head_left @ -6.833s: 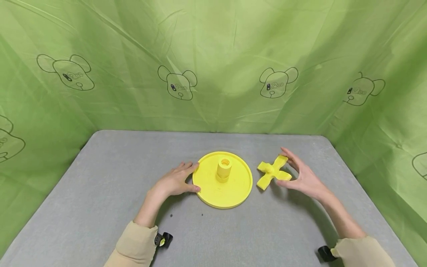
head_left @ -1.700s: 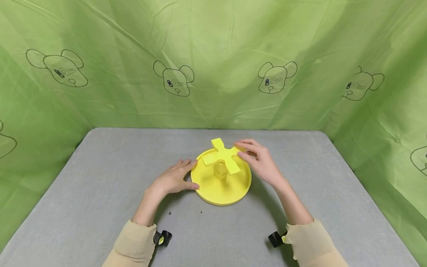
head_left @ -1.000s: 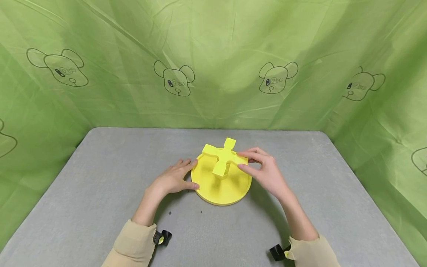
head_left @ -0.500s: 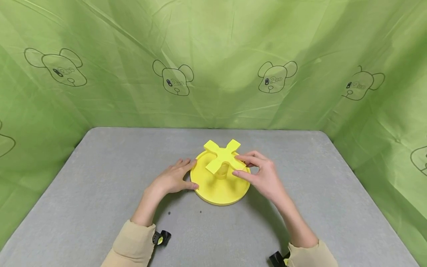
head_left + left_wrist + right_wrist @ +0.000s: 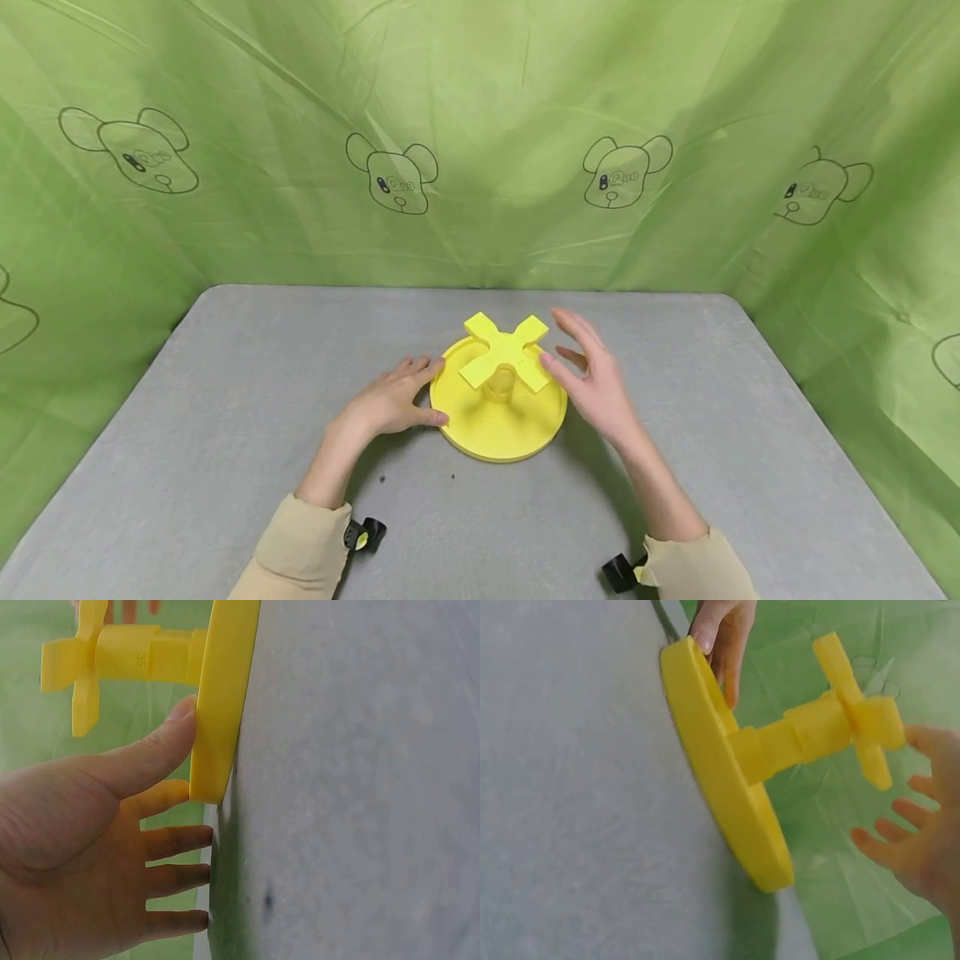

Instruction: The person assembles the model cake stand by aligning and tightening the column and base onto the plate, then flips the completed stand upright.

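A round yellow tray-like base (image 5: 498, 439) with a raised rim lies flat on the table. From its middle rises a yellow post (image 5: 142, 654), marked "35" in the left wrist view. On top of that post sits a yellow four-armed cross (image 5: 504, 350), its arms pointing diagonally in the head view. My left hand (image 5: 386, 407) rests at the base's left rim, thumb and index finger touching it, fingers straight and spread. Just right of the cross, my right hand (image 5: 596, 392) has its fingers spread, with the thumb tip at one arm; whether it touches is unclear.
The grey table (image 5: 285, 350) extends around the base on every side. Green cloth (image 5: 495, 100) with mouse-like drawings hangs behind and at both sides. Small dark specks lie in front of the base. Black wrist cameras (image 5: 619, 572) sit at both sleeves.
My right hand has brought the cross from the table at right onto the post. It turned the cross there, and its fingers have since spread off the arm. My left hand stays put.
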A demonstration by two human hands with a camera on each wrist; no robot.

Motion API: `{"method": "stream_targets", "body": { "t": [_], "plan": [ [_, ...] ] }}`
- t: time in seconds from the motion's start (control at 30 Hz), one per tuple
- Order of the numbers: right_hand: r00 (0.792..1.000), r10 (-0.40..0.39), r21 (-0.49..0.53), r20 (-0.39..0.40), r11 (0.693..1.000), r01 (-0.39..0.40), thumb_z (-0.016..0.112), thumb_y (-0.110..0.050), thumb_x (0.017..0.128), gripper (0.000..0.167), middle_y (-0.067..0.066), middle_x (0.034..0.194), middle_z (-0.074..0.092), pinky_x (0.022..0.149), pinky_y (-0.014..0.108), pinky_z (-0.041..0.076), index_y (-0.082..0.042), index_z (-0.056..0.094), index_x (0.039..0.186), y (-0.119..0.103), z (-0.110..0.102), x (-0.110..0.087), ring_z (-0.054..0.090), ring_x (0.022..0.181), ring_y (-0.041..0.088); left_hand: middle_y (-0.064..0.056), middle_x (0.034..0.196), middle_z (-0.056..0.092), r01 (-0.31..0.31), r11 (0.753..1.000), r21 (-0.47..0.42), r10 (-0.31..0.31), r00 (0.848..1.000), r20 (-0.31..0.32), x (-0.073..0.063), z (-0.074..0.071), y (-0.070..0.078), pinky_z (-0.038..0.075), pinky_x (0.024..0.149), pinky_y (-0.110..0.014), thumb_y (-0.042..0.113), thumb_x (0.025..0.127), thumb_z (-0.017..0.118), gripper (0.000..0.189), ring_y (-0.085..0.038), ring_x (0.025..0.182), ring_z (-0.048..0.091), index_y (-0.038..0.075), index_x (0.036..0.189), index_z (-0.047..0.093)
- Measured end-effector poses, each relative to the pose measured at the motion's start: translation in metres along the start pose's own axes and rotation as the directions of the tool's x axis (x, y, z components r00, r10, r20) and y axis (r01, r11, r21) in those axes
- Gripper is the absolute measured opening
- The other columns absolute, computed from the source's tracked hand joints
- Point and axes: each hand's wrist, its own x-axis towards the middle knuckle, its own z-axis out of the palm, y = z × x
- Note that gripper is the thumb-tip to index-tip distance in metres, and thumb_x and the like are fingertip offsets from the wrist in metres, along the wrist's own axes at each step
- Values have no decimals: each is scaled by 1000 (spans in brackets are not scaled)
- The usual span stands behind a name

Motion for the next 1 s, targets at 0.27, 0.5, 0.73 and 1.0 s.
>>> {"method": "stream_targets", "body": {
  "t": [0.27,0.5,0.73,1.0],
  "plan": [
    [976,40,159,214,984,-75,64,-9,101,74,-1,174,19,124,52,36,-19,27,165,11,1,1,27,159,27,-16,172,23,-2,1000,-3,2,1000,-3,1,0,-1,20,129,-63,48,91,76,93,-42,161,15,18,165,27],
    [980,20,142,199,989,-49,65,-10,100,73,1,172,24,123,53,37,-17,29,164,12,3,-1,28,158,26,-16,172,23,-5,1000,-1,5,1000,-2,0,-1,0,19,129,-63,48,91,75,92,-42,161,15,19,165,27],
    [986,9,111,167,993,-28,67,-10,99,73,4,172,26,119,52,42,-15,31,163,11,6,-4,32,156,26,-17,171,24,-6,1000,3,6,1000,-9,-1,-1,0,20,129,-63,48,91,75,92,-43,160,16,18,164,29],
    [989,16,93,149,995,-30,68,-10,99,74,5,171,28,117,49,46,-15,31,163,10,7,-7,38,152,28,-17,171,24,-8,1000,0,8,1000,-7,-1,0,-1,20,129,-63,48,91,75,92,-43,160,16,18,164,28]
  ]
}}
